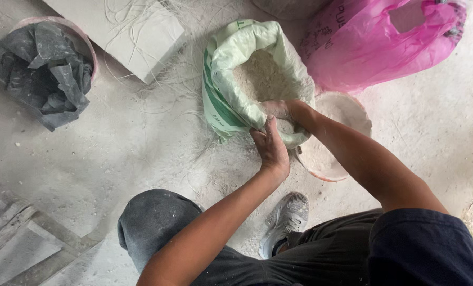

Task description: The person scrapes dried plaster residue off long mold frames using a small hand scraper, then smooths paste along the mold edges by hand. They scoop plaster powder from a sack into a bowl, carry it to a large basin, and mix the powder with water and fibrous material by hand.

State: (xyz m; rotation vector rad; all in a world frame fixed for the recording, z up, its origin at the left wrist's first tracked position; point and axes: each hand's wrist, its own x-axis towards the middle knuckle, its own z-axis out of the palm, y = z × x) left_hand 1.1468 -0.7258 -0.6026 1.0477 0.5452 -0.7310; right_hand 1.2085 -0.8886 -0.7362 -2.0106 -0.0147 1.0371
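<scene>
The left hand grips the near rim of a pale green sack of whitish powder. The right hand reaches inside the sack's mouth, its fingers buried, so its grasp cannot be told. Just right of both hands a powder-filled bowl sits half hidden behind the right forearm. Beyond it a pink plastic bag is cut off by the frame.
</scene>
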